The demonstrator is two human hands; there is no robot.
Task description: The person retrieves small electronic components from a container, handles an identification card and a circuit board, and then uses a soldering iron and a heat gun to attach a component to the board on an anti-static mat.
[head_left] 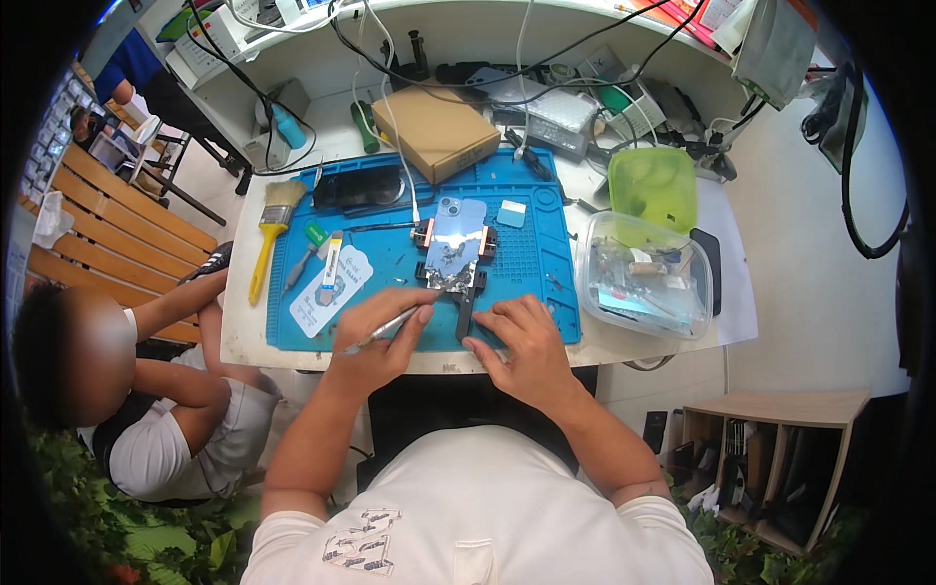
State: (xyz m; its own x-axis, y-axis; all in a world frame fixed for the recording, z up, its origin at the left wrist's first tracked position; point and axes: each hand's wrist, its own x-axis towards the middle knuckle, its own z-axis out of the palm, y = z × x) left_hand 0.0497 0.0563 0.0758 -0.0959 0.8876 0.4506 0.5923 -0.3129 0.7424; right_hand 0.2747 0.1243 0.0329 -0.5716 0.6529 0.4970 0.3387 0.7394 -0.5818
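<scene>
A light blue phone back [456,222], its lower part cracked and chipped with dark bare patches, is clamped in a black phone clamp [466,310] on a blue work mat [399,258]. My left hand [382,339] is closed around a slim metal pen-shaped scraper [392,325]. The scraper's tip reaches the broken lower edge of the phone; its exact contact is too small to tell. At the clamp's near handle, my right hand [522,349] has curled fingers, with the thumb against the handle's lower end.
Left on the mat are a yellow-handled brush [268,244], a white card [331,291] and a black phone [357,185]. A cardboard box [429,127] stands behind. At right are a clear plastic tub [643,278] and a green container [653,190]. Another person [175,390] sits at left.
</scene>
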